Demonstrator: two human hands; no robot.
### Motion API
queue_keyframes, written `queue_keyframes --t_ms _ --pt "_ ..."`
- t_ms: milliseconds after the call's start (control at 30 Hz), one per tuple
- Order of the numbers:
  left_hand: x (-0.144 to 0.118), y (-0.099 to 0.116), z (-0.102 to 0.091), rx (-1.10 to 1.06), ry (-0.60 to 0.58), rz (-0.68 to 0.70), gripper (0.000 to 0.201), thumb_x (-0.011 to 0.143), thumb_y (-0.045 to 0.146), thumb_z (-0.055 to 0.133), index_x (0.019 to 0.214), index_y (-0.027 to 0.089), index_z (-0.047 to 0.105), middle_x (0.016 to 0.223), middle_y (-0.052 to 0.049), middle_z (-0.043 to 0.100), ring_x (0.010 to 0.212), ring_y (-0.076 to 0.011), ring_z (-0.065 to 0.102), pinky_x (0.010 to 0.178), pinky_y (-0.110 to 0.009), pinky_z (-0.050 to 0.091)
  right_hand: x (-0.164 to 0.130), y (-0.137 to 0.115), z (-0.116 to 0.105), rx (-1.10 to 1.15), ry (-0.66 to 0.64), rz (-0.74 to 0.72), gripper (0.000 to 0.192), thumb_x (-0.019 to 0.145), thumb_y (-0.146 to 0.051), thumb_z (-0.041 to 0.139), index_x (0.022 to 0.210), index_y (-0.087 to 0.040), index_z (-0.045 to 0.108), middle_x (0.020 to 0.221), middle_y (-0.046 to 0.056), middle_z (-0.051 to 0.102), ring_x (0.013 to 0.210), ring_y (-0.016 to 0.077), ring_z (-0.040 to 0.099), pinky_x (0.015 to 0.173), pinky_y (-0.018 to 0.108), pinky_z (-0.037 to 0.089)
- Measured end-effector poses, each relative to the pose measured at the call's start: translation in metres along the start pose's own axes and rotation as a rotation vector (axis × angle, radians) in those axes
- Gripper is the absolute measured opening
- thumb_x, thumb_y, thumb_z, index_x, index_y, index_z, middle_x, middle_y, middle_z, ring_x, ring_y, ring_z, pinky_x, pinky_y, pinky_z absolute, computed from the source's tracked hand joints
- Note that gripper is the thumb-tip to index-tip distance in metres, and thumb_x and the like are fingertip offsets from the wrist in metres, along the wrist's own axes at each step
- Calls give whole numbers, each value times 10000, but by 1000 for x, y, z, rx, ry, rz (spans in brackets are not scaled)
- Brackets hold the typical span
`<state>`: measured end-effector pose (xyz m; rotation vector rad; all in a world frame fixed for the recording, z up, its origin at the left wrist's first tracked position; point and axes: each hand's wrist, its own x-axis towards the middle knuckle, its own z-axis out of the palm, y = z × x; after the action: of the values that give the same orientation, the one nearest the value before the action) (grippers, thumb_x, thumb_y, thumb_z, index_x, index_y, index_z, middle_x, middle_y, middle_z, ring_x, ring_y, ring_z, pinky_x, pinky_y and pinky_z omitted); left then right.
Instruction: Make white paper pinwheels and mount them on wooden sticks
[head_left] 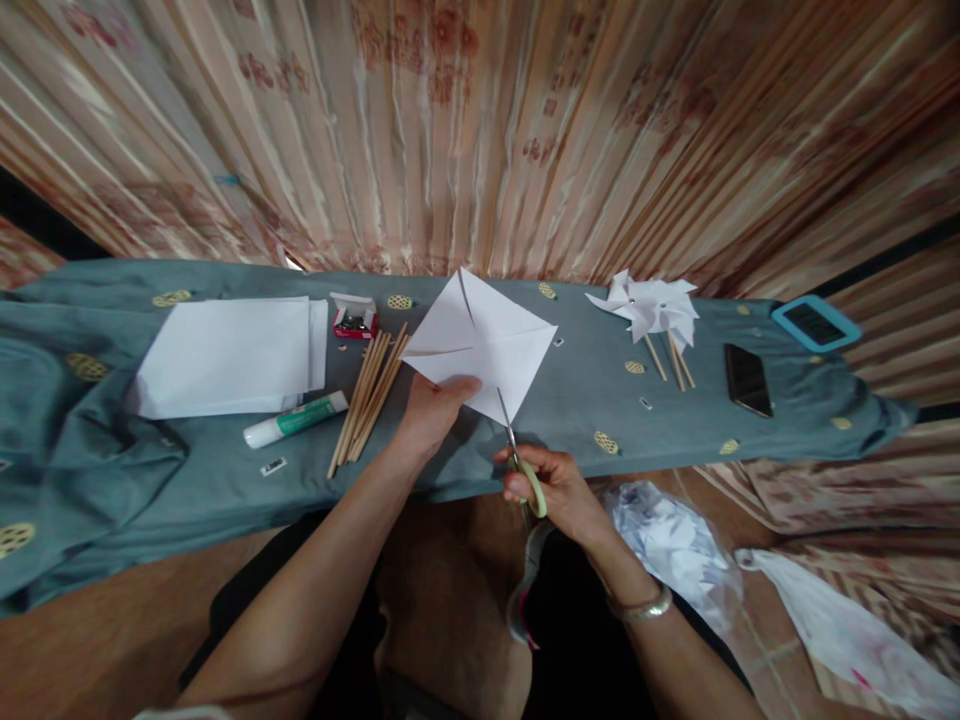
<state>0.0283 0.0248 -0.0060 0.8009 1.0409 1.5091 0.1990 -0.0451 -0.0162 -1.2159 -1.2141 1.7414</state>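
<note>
A square sheet of white paper [510, 335], turned like a diamond, is held up over the cloth-covered table. Slits run from some of its corners toward the middle. My left hand [436, 410] pinches its lower left edge, thumb on top. In my right hand [551, 485] is a pair of scissors [534, 485] with pale green handles. Their blades meet the paper at its near corner and point toward its centre. Part of the lower blade is hidden by the sheet.
Left of the paper lie wooden sticks [367, 400], a glue stick [296, 418], a red box of small metal pieces [354, 318] and a paper stack [225, 355]. Rightward are paper pinwheels [656, 305], a phone [748, 379] and a blue-framed device [816, 323]. A plastic bag of paper scraps [675, 550] stands below.
</note>
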Motion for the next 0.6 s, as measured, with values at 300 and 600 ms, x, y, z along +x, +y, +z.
queue_keyframes --t_ms 300,600 --pt "0 -3 0 32 -11 -19 318 507 228 778 807 169 690 800 -31 720 841 -221 656 836 -342 500 0 -2 0 -26 7 5 488 596 -520 848 905 -174 697 592 -34 640 505 74 530 513 213 452" --pt "-8 -3 6 59 -51 -99 300 503 226 768 780 152 681 791 -36 705 759 -205 637 792 -340 498 0 -3 -2 -128 28 -89 441 698 -558 769 896 -169 706 629 -10 645 567 100 569 549 232 477"
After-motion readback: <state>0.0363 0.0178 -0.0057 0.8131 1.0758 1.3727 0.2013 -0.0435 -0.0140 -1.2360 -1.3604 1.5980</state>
